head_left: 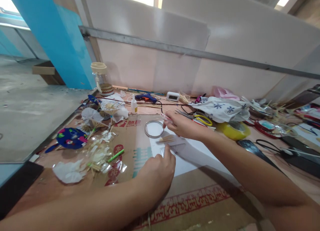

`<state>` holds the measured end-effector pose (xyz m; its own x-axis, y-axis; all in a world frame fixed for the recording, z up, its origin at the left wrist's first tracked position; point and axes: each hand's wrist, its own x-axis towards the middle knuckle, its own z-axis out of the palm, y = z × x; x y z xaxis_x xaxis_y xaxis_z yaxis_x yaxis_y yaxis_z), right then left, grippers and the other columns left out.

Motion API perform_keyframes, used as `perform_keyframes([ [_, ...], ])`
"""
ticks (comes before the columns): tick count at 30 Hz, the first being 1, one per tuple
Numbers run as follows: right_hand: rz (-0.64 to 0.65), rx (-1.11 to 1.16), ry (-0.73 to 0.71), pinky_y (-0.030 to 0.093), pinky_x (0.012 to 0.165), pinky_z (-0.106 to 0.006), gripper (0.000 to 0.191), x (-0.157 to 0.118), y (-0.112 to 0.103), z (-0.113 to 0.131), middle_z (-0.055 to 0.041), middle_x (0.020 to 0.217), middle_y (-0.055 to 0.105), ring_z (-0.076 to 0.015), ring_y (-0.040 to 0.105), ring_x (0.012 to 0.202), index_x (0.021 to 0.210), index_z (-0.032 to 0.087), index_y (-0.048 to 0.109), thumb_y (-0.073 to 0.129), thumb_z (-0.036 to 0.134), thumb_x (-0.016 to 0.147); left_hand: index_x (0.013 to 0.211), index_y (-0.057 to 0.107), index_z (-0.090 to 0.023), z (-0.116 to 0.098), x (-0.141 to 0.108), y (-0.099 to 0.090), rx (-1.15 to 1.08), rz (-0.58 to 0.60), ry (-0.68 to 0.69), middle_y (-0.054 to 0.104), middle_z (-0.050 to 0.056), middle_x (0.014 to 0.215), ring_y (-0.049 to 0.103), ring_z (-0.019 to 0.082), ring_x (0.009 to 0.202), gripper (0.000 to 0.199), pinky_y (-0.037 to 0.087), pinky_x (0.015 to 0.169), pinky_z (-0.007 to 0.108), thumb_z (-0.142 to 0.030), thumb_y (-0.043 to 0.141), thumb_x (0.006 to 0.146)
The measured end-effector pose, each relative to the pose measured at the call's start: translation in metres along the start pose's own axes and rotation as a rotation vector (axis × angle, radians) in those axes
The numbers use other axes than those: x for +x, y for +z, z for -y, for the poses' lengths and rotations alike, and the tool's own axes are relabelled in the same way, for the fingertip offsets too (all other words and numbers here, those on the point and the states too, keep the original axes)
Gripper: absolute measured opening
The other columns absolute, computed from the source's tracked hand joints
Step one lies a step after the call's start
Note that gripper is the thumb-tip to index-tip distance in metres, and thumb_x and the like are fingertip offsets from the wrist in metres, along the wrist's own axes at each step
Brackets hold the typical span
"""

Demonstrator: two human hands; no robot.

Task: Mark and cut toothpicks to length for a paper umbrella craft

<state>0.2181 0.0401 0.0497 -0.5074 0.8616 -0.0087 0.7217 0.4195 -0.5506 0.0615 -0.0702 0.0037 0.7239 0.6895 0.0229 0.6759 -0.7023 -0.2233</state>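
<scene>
My right hand (178, 125) pinches a small clear piece with pinkish edges (165, 117), too small to name, above the white paper. Just left of it lies a round metal ring (145, 129). Below the ring is a small bundle of thin bamboo sticks (166, 139). My left hand (158, 169) is low over the paper, index finger reaching toward the sticks and the other fingers curled under. Whether those fingers hold anything is hidden. A clear plastic ruler or set square (176, 146) lies flat by the left fingertip. The white paper (197, 154) rests on printed cardboard (200, 191).
Behind stand a glue bottle (134, 105), a blue glue gun (147, 97) and a white digital display (173, 96). Scissors (203, 120), yellow tape (233, 130) and a phone (257, 152) lie right. Scraps and a dark blue patterned disc (72, 138) crowd the left.
</scene>
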Motion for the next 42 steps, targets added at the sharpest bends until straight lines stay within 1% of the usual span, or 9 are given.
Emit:
perform_keyframes([
  [3,-0.095,-0.109,-0.001,0.034,0.059,-0.024,0.005,-0.019,0.001,-0.013,-0.0024,0.084,0.062,-0.0153,0.054,0.069,0.092,0.021,0.049,0.053,0.019,0.089,0.124,0.062,-0.003,0.000,-0.001,-0.001,-0.001,0.004,0.002,0.055,0.029,0.137,0.069,0.021,0.063,0.038,0.057,0.045,0.030,-0.010,0.045,0.090],
  [10,-0.036,-0.127,-0.013,0.036,0.063,-0.025,0.015,-0.052,0.025,-0.035,-0.0011,0.087,0.062,-0.0149,0.053,0.071,0.090,0.019,0.056,0.058,0.010,0.078,0.119,0.065,-0.006,-0.001,0.000,0.003,-0.005,-0.018,0.028,0.058,0.027,0.134,0.069,0.021,0.064,0.034,0.058,0.045,0.031,-0.016,0.048,0.092],
  [18,-0.002,-0.157,-0.064,0.039,0.066,-0.026,0.012,-0.049,0.039,-0.029,-0.0019,0.093,0.064,-0.0168,0.059,0.080,0.091,0.019,0.063,0.060,0.011,0.082,0.120,0.065,-0.007,0.000,0.002,-0.008,-0.009,0.091,0.048,0.064,0.025,0.126,0.070,0.022,0.066,0.034,0.058,0.045,0.030,-0.016,0.045,0.093],
  [24,-0.011,-0.188,-0.063,0.039,0.064,-0.026,0.015,-0.054,0.039,-0.028,-0.0026,0.094,0.065,-0.0165,0.061,0.077,0.092,0.020,0.066,0.060,0.009,0.084,0.119,0.066,-0.007,0.000,0.001,-0.003,0.017,0.042,0.032,0.071,0.022,0.110,0.067,0.021,0.059,0.034,0.056,0.042,0.028,-0.015,0.049,0.090],
  [26,-0.091,-0.140,-0.100,0.040,0.062,-0.027,0.010,-0.060,0.036,-0.026,-0.0027,0.086,0.064,-0.0165,0.060,0.073,0.088,0.020,0.065,0.056,0.015,0.090,0.122,0.065,-0.005,-0.001,0.001,-0.001,0.037,0.020,0.043,0.068,0.025,0.119,0.067,0.020,0.059,0.037,0.055,0.041,0.028,-0.016,0.049,0.090],
  [30,-0.510,0.149,-0.249,0.049,0.073,-0.034,0.033,-0.071,0.029,-0.022,-0.0063,0.087,0.064,-0.0205,0.062,0.084,0.087,0.021,0.063,0.037,0.033,0.102,0.131,0.058,-0.002,-0.001,0.001,0.000,0.056,0.035,0.072,0.056,0.032,0.134,0.067,0.020,0.059,0.045,0.054,0.040,0.028,-0.018,0.050,0.090],
  [32,-0.608,0.268,-0.268,0.051,0.075,-0.037,0.045,-0.074,0.027,-0.022,-0.0075,0.089,0.065,-0.0222,0.063,0.085,0.092,0.022,0.065,0.028,0.045,0.104,0.131,0.058,-0.002,0.000,0.001,-0.001,0.052,0.057,0.086,0.054,0.033,0.136,0.067,0.020,0.059,0.046,0.054,0.040,0.028,-0.017,0.050,0.089],
  [37,-0.422,0.307,-0.210,0.056,0.073,-0.034,0.058,-0.075,0.034,-0.024,-0.0068,0.092,0.074,-0.0209,0.071,0.083,0.110,0.022,0.069,0.033,0.066,0.097,0.130,0.059,-0.003,0.001,0.002,-0.004,0.024,0.092,0.078,0.052,0.033,0.138,0.070,0.023,0.065,0.045,0.057,0.043,0.030,-0.015,0.050,0.087],
  [42,-0.388,0.242,-0.269,0.057,0.083,-0.030,0.025,-0.074,0.048,-0.026,-0.0054,0.107,0.075,-0.0173,0.072,0.096,0.118,0.025,0.064,0.048,0.034,0.102,0.128,0.060,-0.002,0.001,0.000,-0.004,-0.003,0.081,0.070,0.059,0.033,0.129,0.070,0.024,0.064,0.044,0.057,0.043,0.031,-0.014,0.048,0.088],
])
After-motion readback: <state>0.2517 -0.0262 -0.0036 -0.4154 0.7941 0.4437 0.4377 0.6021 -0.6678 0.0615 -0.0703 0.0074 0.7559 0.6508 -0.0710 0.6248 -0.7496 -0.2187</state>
